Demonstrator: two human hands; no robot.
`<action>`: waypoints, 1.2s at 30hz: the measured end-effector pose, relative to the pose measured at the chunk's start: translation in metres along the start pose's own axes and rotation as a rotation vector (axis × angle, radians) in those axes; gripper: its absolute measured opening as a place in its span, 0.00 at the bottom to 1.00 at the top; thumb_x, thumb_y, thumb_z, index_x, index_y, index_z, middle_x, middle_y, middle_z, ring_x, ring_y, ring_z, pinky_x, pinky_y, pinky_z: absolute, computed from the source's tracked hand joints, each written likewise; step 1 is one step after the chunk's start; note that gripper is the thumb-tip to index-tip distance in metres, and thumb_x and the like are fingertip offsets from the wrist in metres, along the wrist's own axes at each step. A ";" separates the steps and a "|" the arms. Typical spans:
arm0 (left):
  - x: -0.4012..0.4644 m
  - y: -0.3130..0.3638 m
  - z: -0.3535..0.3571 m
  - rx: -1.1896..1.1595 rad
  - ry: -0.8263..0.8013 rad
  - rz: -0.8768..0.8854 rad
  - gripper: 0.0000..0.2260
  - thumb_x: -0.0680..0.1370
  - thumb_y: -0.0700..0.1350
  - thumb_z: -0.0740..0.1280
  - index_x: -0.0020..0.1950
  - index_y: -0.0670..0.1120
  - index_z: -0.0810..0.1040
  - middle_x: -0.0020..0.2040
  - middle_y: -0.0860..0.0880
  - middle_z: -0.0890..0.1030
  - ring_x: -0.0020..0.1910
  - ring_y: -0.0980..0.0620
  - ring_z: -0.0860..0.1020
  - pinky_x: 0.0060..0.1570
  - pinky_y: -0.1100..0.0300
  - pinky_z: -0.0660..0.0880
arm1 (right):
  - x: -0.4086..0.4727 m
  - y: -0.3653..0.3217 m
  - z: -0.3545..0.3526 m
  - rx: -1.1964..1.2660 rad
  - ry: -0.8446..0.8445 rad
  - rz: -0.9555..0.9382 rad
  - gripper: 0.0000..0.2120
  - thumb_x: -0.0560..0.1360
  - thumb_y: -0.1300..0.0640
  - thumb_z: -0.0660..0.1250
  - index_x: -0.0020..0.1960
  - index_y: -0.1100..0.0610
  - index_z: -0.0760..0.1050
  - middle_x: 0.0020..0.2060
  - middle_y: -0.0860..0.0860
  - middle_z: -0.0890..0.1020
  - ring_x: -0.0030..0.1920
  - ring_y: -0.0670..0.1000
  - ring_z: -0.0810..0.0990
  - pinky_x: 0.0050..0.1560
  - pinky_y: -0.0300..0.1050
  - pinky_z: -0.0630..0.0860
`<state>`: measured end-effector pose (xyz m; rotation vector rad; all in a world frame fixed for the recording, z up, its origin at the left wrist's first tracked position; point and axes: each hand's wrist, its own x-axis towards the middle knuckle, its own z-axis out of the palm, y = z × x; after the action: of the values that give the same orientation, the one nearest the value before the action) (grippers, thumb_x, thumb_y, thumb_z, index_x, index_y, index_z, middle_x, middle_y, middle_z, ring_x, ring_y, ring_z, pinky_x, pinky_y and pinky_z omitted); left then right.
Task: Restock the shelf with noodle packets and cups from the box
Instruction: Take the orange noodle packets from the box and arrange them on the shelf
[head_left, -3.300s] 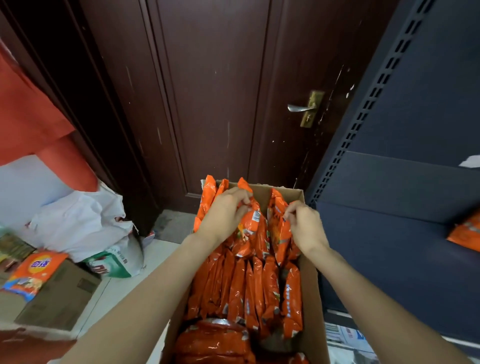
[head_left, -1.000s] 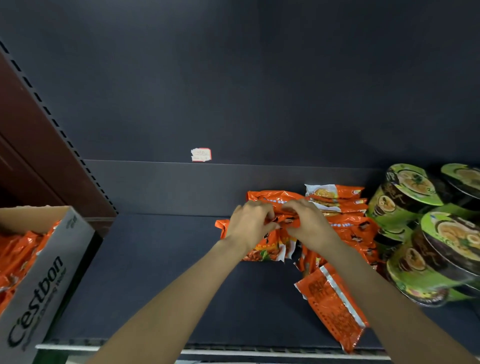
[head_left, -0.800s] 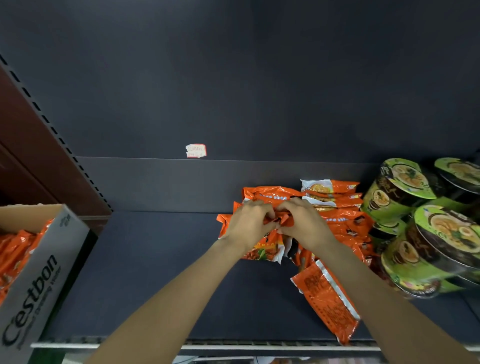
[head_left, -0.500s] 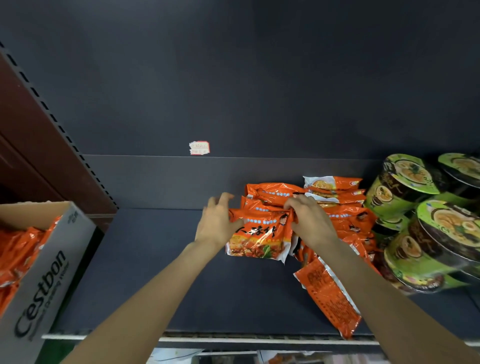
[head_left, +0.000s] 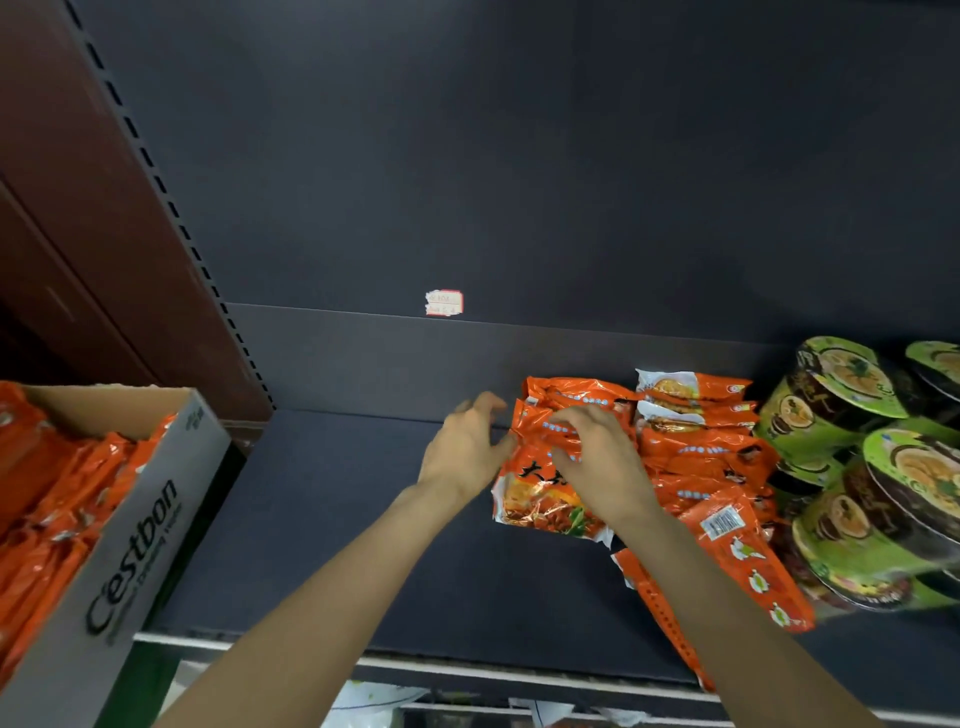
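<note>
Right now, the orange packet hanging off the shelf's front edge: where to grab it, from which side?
Pinch the overhanging packet by its lower front corner, coming in from the open aisle side. It lies flat, barcode side up, tilted, with that end past the shelf lip, so the seam there is free. Its far end is tucked among the packet pile, next to the green cups.

A single head-worn wide-angle view looks forward and down onto the dark shelf (head_left: 332, 525) from close in front of it, at arm's reach. The shelf's front rail crosses the bottom of the view and its back panel fills the top. Left of the shelf, the cardboard box (head_left: 135, 551) enters the view; both forearms reach in from below.
</note>
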<state>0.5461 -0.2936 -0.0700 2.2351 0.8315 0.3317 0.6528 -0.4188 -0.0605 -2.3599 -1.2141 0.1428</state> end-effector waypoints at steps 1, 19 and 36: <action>-0.005 -0.003 -0.011 0.025 0.044 0.034 0.15 0.77 0.47 0.65 0.62 0.48 0.72 0.60 0.49 0.76 0.56 0.50 0.77 0.53 0.50 0.77 | 0.001 -0.010 0.004 0.055 0.011 -0.004 0.16 0.76 0.58 0.66 0.63 0.53 0.72 0.61 0.49 0.74 0.64 0.49 0.70 0.62 0.44 0.70; -0.145 -0.253 -0.308 0.208 0.458 -0.002 0.05 0.76 0.45 0.65 0.50 0.47 0.78 0.46 0.50 0.81 0.48 0.50 0.79 0.49 0.53 0.76 | 0.010 -0.353 0.160 0.333 -0.074 -0.235 0.11 0.76 0.61 0.63 0.57 0.53 0.76 0.51 0.48 0.76 0.53 0.47 0.75 0.55 0.41 0.73; -0.150 -0.438 -0.436 0.193 0.178 -0.228 0.16 0.76 0.36 0.65 0.64 0.44 0.75 0.58 0.45 0.77 0.56 0.49 0.77 0.51 0.66 0.68 | 0.057 -0.526 0.294 0.334 -0.271 -0.150 0.18 0.77 0.57 0.65 0.66 0.53 0.70 0.58 0.52 0.77 0.58 0.50 0.77 0.58 0.42 0.71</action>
<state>0.0300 0.0783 -0.0678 2.2798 1.2482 0.3576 0.2088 -0.0073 -0.0709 -1.9978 -1.3655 0.5844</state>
